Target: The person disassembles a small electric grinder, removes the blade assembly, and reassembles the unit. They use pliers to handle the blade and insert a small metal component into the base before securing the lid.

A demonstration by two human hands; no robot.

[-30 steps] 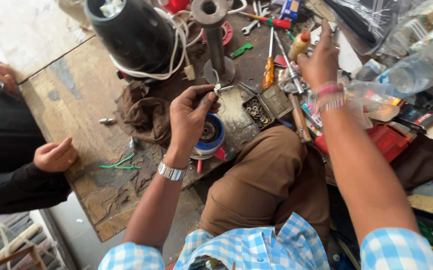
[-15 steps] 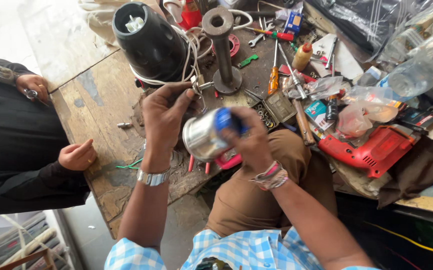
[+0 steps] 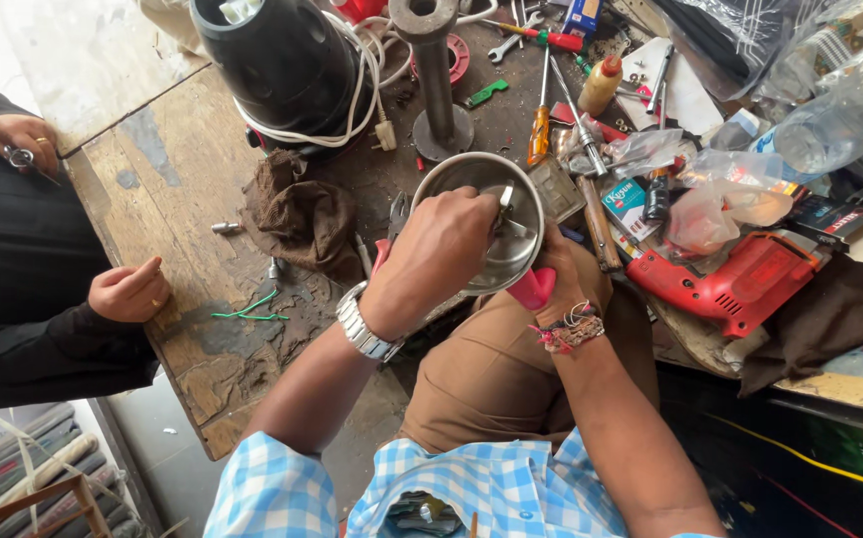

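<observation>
A shiny metal cup (image 3: 491, 224) sits in the middle of the frame, above the person's brown knee. The left hand (image 3: 431, 259) reaches into the cup's open top, fingers bent and bunched together inside it, by the small blade at the bottom. I cannot tell if they pinch anything. The right hand (image 3: 551, 274) holds the cup from below, mostly hidden behind it. Just above lies a brown rag (image 3: 302, 214) and a black blender base (image 3: 282, 60). A red drill (image 3: 740, 284) lies to the right. At the left edge, another person's hand (image 3: 127, 291) rests on the wooden table (image 3: 162, 179).
</observation>
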